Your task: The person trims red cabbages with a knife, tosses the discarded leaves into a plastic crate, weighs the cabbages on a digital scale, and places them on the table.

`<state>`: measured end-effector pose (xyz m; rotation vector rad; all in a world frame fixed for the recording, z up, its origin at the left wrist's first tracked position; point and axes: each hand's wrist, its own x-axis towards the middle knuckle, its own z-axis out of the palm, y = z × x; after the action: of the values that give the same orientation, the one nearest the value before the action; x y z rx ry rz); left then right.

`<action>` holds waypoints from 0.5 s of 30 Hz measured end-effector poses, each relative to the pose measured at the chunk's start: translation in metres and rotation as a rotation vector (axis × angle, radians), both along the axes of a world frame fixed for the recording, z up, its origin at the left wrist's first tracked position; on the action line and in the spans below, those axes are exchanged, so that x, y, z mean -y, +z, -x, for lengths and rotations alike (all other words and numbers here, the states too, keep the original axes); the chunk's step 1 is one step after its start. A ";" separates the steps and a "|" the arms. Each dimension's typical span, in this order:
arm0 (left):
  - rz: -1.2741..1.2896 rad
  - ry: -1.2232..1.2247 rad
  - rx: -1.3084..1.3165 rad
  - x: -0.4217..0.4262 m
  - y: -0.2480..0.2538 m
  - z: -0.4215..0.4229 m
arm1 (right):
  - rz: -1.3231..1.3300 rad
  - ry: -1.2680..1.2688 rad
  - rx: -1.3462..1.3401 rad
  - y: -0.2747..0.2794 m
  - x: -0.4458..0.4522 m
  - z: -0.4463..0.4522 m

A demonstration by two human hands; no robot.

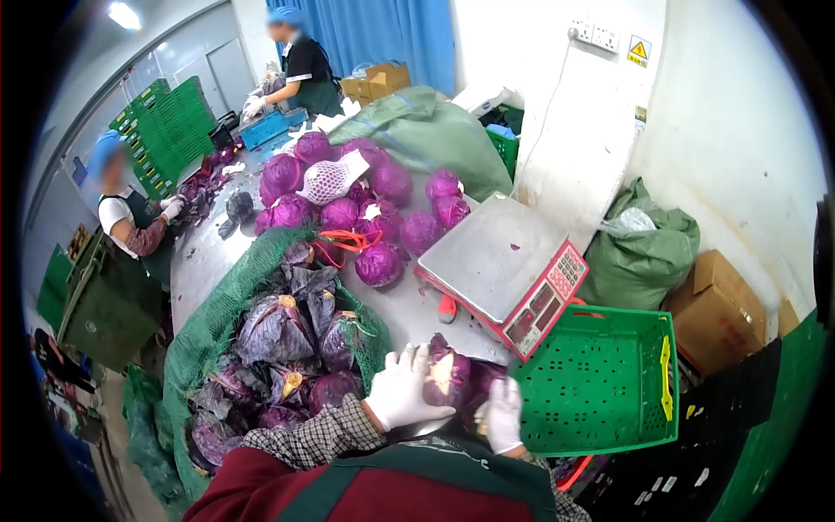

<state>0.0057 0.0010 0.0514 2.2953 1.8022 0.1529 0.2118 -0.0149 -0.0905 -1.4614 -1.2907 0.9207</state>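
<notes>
My left hand (403,388), in a white glove, is spread against the left side of a purple cabbage (450,376) whose pale cut stem shows. On the right, my right hand (502,414), also gloved, has its fingers curled in; what it holds, if anything, is hidden. Both are close to my body at the near table edge. Left of them a green mesh sack (196,352) lies open, full of dark-leaved cabbages (277,329). Farther back, bright purple cabbages (378,264) are heaped on the metal table (393,306), one in a white foam net (332,178).
A scale (500,257) stands right of the heap, beside a green crate (587,383). Green sacks (644,248) and a cardboard box (718,300) are at the right. Two co-workers (130,217) work along the table's far left and back. Stacked green crates (174,130) stand behind.
</notes>
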 end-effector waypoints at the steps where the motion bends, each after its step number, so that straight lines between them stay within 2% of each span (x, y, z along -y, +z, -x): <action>1: 0.027 0.037 0.065 -0.005 -0.004 0.012 | 0.209 -0.134 -0.334 0.009 0.000 -0.010; 2: 0.054 0.078 0.131 -0.011 -0.008 0.026 | 0.379 -0.273 -0.529 0.051 0.005 -0.030; 3: 0.186 0.174 0.234 -0.019 -0.002 0.039 | 0.253 -0.329 -0.538 0.063 0.009 -0.048; 4: 0.223 0.228 0.321 -0.029 -0.021 0.058 | 0.139 -0.388 -0.551 0.066 0.016 -0.065; 6: 0.178 0.170 0.292 -0.033 -0.028 0.066 | 0.227 -0.391 -0.288 0.063 0.026 -0.103; 8: 0.145 -0.004 0.168 -0.034 -0.013 0.050 | 0.021 -0.447 0.025 0.012 0.024 -0.116; 10: 0.177 -0.209 0.116 -0.033 0.009 0.032 | 0.127 -0.332 -0.075 0.044 0.028 -0.110; 12: 0.062 -0.481 0.149 -0.038 0.005 0.026 | 0.124 -0.164 -0.080 0.072 0.021 -0.075; 14: -0.050 -0.605 0.062 -0.042 0.006 0.024 | 0.221 0.064 -0.117 0.094 0.015 -0.044; 15: -0.057 -0.581 -0.055 -0.040 0.015 0.022 | 0.155 0.079 -0.150 0.080 0.012 -0.030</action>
<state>-0.0166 0.0413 0.0664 2.7720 1.0909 0.0434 0.2414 -0.0270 -0.0103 -1.4370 -1.1959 1.1820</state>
